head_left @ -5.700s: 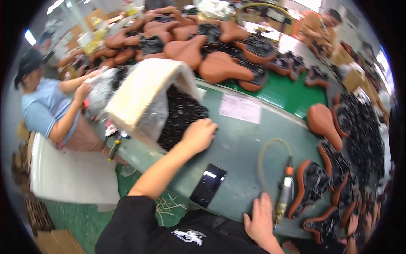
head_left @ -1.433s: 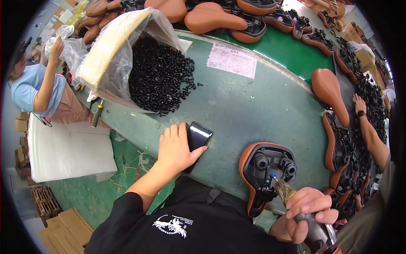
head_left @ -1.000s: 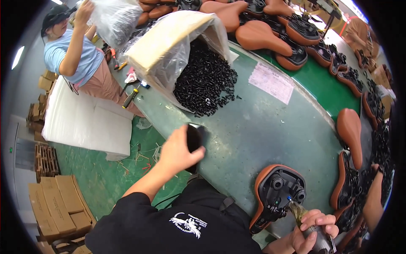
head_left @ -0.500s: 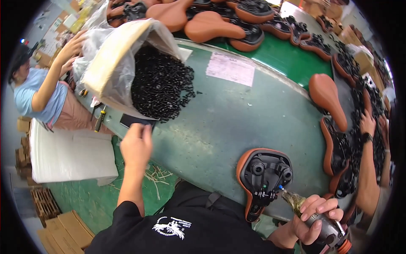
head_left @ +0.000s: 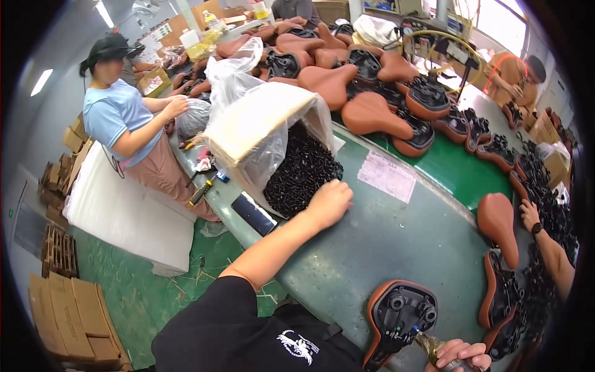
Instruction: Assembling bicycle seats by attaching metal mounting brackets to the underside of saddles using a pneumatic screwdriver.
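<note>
My left hand (head_left: 330,203) reaches to the edge of a heap of small black screw-like parts (head_left: 297,170), its fingers curled. Whatever may be in those fingers is hidden. The heap spills from a plastic-lined box (head_left: 263,121) lying on its side. My right hand (head_left: 462,353), at the lower right, is wrapped round a power screwdriver (head_left: 429,345) with a metal body and a wrapped nose. Its tip is close to the underside of a brown bicycle saddle (head_left: 403,313), which lies upside down on the green-grey table (head_left: 347,248) in front of me.
A phone (head_left: 254,212) and a yellow-black screwdriver (head_left: 201,193) lie left of the box. A paper sheet (head_left: 387,176) is beyond. Brown saddles (head_left: 375,115) crowd the far side and right edge. A co-worker (head_left: 127,118) stands left; another person's arm (head_left: 548,245) reaches in at right.
My left hand has moved right and away from me, from beside the phone to the heap's near edge. The view has tilted up. My right hand keeps the power screwdriver by the saddle.
</note>
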A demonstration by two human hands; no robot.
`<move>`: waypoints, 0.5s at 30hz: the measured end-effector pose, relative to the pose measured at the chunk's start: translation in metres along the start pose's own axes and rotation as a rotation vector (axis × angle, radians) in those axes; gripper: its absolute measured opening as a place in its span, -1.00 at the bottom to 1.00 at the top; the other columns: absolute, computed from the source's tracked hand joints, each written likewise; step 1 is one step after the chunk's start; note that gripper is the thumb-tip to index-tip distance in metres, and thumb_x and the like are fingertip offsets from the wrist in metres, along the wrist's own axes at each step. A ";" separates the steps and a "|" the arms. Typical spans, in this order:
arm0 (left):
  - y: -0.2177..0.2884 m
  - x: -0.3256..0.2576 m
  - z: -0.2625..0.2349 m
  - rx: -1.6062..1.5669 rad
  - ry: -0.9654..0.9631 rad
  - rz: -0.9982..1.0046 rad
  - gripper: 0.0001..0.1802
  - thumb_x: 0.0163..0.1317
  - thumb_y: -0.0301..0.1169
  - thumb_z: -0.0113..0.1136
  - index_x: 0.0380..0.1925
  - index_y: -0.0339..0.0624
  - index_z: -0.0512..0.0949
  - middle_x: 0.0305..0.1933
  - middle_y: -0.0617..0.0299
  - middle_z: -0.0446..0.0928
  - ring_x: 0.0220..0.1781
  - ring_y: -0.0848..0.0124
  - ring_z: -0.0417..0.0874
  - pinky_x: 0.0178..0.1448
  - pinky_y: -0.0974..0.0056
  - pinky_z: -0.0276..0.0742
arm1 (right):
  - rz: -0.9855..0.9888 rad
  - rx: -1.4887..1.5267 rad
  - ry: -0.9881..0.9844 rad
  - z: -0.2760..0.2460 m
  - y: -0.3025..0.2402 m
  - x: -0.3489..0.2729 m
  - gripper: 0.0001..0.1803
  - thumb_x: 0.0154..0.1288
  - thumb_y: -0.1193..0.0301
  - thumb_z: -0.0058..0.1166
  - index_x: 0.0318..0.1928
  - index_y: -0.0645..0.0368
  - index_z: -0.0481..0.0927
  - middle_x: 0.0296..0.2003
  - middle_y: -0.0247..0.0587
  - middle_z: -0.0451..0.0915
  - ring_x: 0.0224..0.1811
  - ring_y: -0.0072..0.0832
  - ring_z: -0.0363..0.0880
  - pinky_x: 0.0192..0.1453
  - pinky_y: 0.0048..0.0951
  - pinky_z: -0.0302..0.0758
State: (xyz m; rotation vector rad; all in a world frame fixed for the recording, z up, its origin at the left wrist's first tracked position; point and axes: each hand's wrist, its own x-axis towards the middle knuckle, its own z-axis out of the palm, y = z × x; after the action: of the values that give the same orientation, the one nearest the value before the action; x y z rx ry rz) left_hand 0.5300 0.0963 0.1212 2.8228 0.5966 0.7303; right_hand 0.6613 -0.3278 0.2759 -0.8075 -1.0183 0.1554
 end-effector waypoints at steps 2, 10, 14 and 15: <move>0.049 -0.005 -0.018 -0.328 0.152 0.013 -0.79 0.26 -0.42 0.44 -0.37 -0.23 0.55 -0.10 0.00 0.61 0.03 -0.02 0.63 0.16 0.06 0.58 | -0.035 0.070 0.021 0.010 0.005 0.008 -0.56 0.54 0.43 0.15 0.34 0.15 0.40 0.01 -0.01 0.53 -0.33 -0.32 0.60 -0.23 -0.19 0.56; 0.221 -0.073 -0.034 -2.352 -0.530 -0.449 -0.82 0.57 -0.52 0.22 0.06 -0.33 0.68 -0.14 0.16 0.68 -0.18 0.41 0.78 -0.08 0.30 0.74 | -0.106 0.176 0.012 0.052 0.014 0.029 -0.54 0.53 0.43 0.15 0.35 0.14 0.38 -0.05 -0.03 0.51 -0.39 -0.33 0.57 -0.25 -0.20 0.56; 0.215 -0.076 -0.025 -2.153 -0.599 -0.416 -0.82 0.52 -0.60 0.22 0.00 -0.40 0.73 -0.06 0.09 0.69 -0.19 0.36 0.80 -0.08 0.27 0.77 | -0.077 0.095 0.081 0.048 0.020 0.014 -0.57 0.44 0.49 0.19 0.20 0.14 0.33 -0.16 -0.11 0.47 -0.47 -0.41 0.56 -0.33 -0.31 0.57; 0.213 -0.076 -0.029 -2.179 -0.581 -0.404 -0.82 0.49 -0.65 0.23 0.01 -0.40 0.73 -0.03 0.04 0.69 -0.17 0.33 0.80 -0.07 0.26 0.77 | -0.091 0.068 0.131 0.045 0.020 0.011 -0.60 0.37 0.51 0.22 0.07 0.13 0.29 -0.20 -0.16 0.44 -0.54 -0.47 0.55 -0.41 -0.41 0.58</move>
State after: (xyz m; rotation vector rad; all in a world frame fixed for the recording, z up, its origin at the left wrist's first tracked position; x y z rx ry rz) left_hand 0.5267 -0.1270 0.1684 0.6998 0.0065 0.0867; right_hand 0.6356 -0.2845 0.2830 -0.6993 -0.9189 0.0578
